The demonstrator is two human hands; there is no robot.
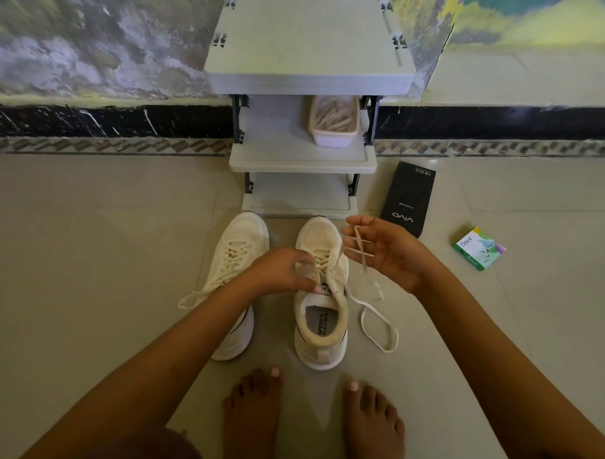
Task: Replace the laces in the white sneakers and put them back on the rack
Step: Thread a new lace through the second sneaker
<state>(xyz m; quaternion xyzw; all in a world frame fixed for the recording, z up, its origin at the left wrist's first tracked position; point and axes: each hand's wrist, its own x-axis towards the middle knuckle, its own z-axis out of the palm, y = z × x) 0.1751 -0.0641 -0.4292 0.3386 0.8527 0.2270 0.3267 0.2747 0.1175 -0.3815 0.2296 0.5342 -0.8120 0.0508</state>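
Two white sneakers stand side by side on the floor tiles in front of the grey rack (302, 159). The left sneaker (235, 285) is laced, its lace ends trailing to the left. My left hand (286, 271) rests on the tongue and eyelets of the right sneaker (322, 319), pinching the lace there. My right hand (387, 251) is raised to the right of that shoe, fingers spread, with a cream lace (360, 252) looped over them. The rest of this lace (380, 321) lies in a loop on the floor to the right of the shoe.
A tub of laces (334, 122) sits on the rack's middle shelf. A black phone box (408, 198) and a small green box (478, 248) lie on the floor at the right. My bare feet (313, 418) are just behind the sneakers. A wall stands behind the rack.
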